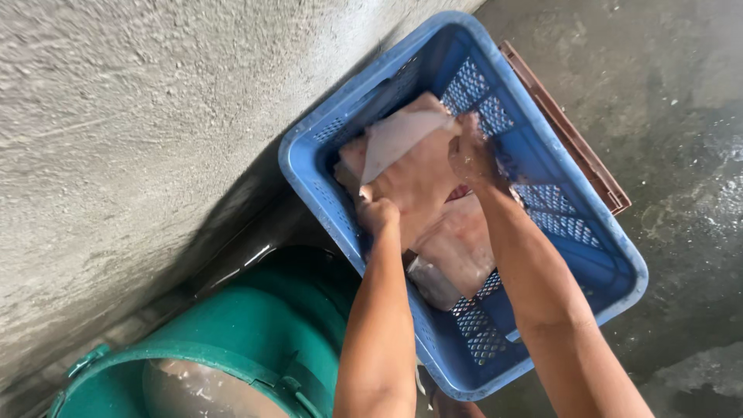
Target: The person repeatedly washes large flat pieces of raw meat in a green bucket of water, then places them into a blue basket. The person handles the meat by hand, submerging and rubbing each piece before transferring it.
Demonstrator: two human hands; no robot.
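While both hands reached down into the blue plastic crate (619, 267), the left hand (377, 214) gripped the near edge of a big pale slab of meat (414, 174), and the right hand (472, 155) pinched its far edge. The slab lay on top of more pale slabs (457, 255) near the crate's middle. It looked wet and slippery, so a tight, even hold on both sides seemed best. A green barrel (248, 333) stood just beside the crate, against the rough wall (139, 131).
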